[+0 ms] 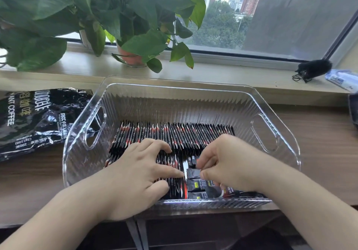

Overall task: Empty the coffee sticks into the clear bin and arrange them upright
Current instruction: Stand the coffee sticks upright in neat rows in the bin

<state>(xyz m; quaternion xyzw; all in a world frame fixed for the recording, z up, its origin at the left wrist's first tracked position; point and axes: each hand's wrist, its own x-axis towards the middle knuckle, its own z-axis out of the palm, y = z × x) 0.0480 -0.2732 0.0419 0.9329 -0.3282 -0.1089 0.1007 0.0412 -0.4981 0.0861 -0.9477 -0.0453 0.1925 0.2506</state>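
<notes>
Left hand spreads its fingers, pressing the upright coffee sticks in the clear bin; right hand pinches one loose stick

Bare left grip, right grip, forearms

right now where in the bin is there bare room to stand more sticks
Free: the far floor of the bin, between the upright sticks and the far wall. Crowded: the near side, with the left hand, right hand and loose flat sticks.
</notes>
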